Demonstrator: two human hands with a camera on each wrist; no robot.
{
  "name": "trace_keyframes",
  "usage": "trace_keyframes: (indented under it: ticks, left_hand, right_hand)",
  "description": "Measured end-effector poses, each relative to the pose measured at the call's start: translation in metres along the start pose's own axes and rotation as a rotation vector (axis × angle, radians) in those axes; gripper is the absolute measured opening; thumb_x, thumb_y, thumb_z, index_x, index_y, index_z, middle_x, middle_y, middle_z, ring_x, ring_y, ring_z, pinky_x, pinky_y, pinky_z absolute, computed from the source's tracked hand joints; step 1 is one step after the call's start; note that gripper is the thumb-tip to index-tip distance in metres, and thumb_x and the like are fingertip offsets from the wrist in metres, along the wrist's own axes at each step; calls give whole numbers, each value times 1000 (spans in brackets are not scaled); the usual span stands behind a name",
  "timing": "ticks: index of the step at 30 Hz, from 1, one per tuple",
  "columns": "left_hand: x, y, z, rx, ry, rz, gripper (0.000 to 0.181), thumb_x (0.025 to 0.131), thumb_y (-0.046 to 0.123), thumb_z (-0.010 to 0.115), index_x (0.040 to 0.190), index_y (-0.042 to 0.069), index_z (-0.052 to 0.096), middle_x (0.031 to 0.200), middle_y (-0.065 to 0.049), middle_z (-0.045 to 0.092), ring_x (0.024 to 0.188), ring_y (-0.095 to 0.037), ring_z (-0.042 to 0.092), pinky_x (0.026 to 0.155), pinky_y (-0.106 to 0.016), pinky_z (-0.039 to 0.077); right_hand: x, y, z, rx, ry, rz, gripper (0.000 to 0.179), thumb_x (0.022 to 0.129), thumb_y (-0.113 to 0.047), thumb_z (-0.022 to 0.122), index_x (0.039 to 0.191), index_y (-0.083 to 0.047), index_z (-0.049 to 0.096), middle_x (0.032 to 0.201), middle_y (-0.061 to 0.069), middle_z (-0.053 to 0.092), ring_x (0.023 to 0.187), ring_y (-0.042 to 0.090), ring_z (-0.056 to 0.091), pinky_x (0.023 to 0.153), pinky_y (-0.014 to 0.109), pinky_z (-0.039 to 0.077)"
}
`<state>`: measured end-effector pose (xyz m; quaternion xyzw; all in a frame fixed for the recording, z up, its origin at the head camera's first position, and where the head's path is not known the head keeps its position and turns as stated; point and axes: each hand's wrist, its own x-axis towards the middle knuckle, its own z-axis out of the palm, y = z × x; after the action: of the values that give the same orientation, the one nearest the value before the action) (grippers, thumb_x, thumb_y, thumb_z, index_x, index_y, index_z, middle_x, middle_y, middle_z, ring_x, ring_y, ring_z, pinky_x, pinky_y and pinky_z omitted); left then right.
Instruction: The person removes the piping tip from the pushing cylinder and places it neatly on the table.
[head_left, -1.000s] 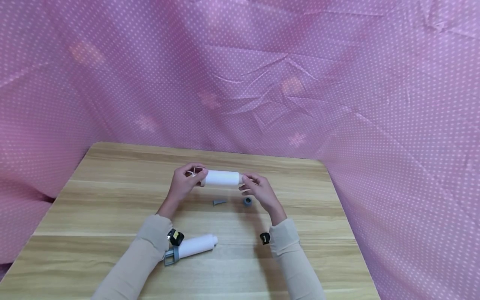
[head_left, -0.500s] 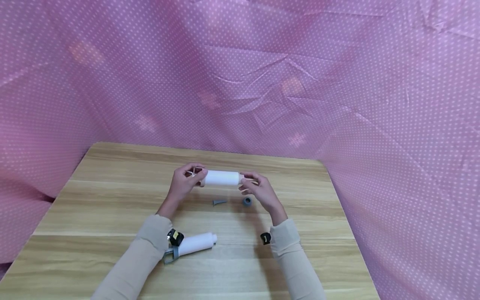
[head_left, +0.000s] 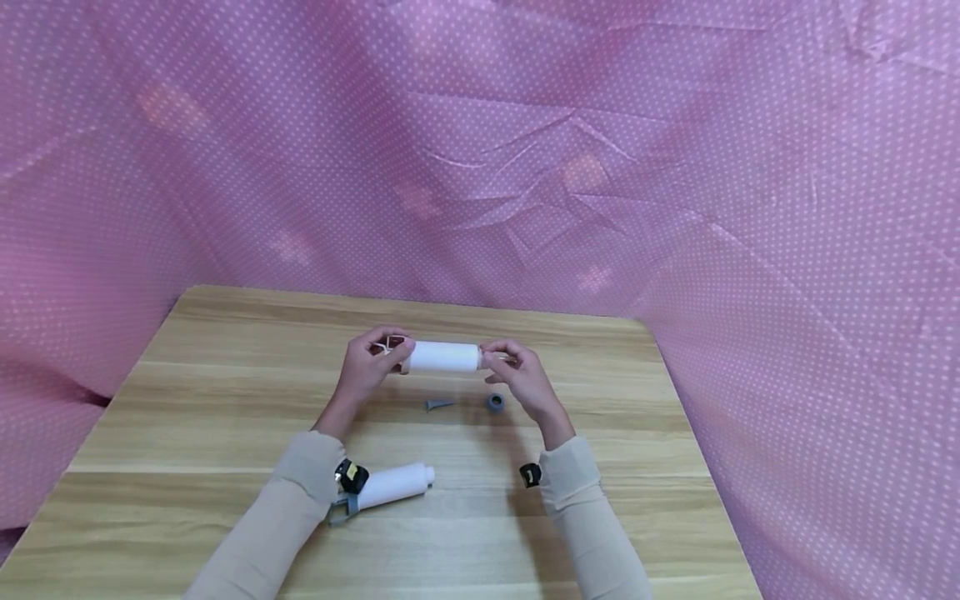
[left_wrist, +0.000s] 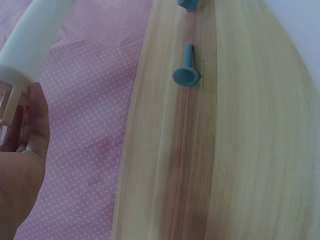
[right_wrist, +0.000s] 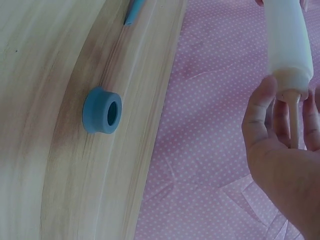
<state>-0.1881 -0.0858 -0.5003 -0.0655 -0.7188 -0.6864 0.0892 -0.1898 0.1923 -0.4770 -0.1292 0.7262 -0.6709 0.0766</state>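
Observation:
A white tube with beige end pieces is held level above the far half of the table. At its left end my left hand grips the beige framed end piece. My right hand pinches the beige collar at the other end, where a thin beige spout runs back between the fingers. On the wood below lie a blue-grey funnel-shaped nozzle and a blue-grey ring cap. Part of the framed end is hidden by my left fingers.
Nearer to me, a second white tube with a grey framed end lies on the wooden table, partly behind the left wrist camera. Pink dotted cloth hangs around the table's back and sides.
My right fingers have drawn in slightly around the collar and spout, showing more of the tube's right end. My left hand and the loose parts have stayed in place.

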Motion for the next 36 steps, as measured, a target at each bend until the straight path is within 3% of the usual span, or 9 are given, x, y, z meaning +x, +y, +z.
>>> trace_keyframes:
  ticks: [3, 9, 14, 16, 20, 23, 28, 31, 36]
  left_hand:
    - [-1, 0, 1, -8, 0, -8, 28, 91, 20, 77, 109, -1, 70, 100, -12, 64, 84, -21, 60, 68, -34, 62]
    - [-2, 5, 1, -32, -13, -27, 27, 92, 12, 75, 111, -6, 68, 99, -8, 64, 83, -16, 59, 69, -32, 62]
    - [-11, 28, 1, -34, -24, -13, 25, 92, 9, 74, 109, -9, 68, 95, -3, 66, 82, -14, 59, 69, -31, 62]
    - [-11, 27, 1, -37, -21, -11, 25, 92, 9, 74, 109, -9, 68, 95, -3, 66, 81, -13, 59, 69, -30, 61]
    - [-5, 9, 1, -35, -10, -14, 26, 92, 12, 76, 109, -6, 69, 96, -4, 66, 82, -15, 59, 68, -31, 62]
    - [-3, 0, 0, -22, -2, -17, 28, 92, 15, 76, 110, -4, 69, 98, -6, 65, 83, -17, 59, 69, -32, 62]
    - [-3, -1, -1, -28, 0, -27, 29, 93, 16, 76, 112, -4, 69, 99, -7, 65, 83, -18, 60, 69, -32, 62]
    - [-4, 3, -2, -35, -7, -33, 29, 93, 13, 75, 113, -7, 68, 98, -6, 65, 83, -17, 60, 70, -32, 62]
    - [-13, 26, -1, -23, -26, -35, 29, 93, 11, 74, 112, -9, 67, 98, -7, 65, 84, -16, 60, 71, -31, 62]
  right_hand:
    - [0, 0, 1, 3, 26, -11, 20, 102, -11, 62, 110, 7, 63, 126, 18, 65, 98, 21, 66, 80, 38, 60]
    - [0, 2, 1, 15, 28, -10, 28, 100, -8, 63, 125, 6, 61, 123, 19, 64, 97, 23, 66, 79, 37, 60]
    - [1, 6, -1, 69, 2, 46, 39, 100, -13, 64, 134, 6, 56, 130, 21, 59, 103, 26, 66, 82, 37, 60]
    - [1, 8, -1, 91, -14, 95, 40, 103, -16, 62, 135, 6, 55, 128, 20, 58, 102, 26, 66, 83, 35, 59]
    - [0, 13, -2, 102, -48, 148, 38, 105, -17, 59, 135, 5, 56, 122, 18, 61, 97, 24, 66, 82, 33, 59]
    - [-1, 13, -4, 86, -61, 112, 36, 102, -11, 62, 134, 5, 58, 120, 18, 63, 98, 26, 66, 83, 35, 59]
    - [-2, 10, -6, 59, -86, 32, 36, 97, -5, 66, 132, 5, 61, 126, 19, 63, 107, 37, 65, 85, 40, 59]
    - [-2, 9, -6, 43, -77, 11, 33, 100, -11, 65, 128, 5, 62, 128, 18, 62, 107, 34, 65, 85, 43, 59]
    - [-1, 7, -2, -6, -28, -21, 29, 104, -17, 61, 120, 7, 66, 124, 16, 65, 102, 22, 66, 83, 40, 59]
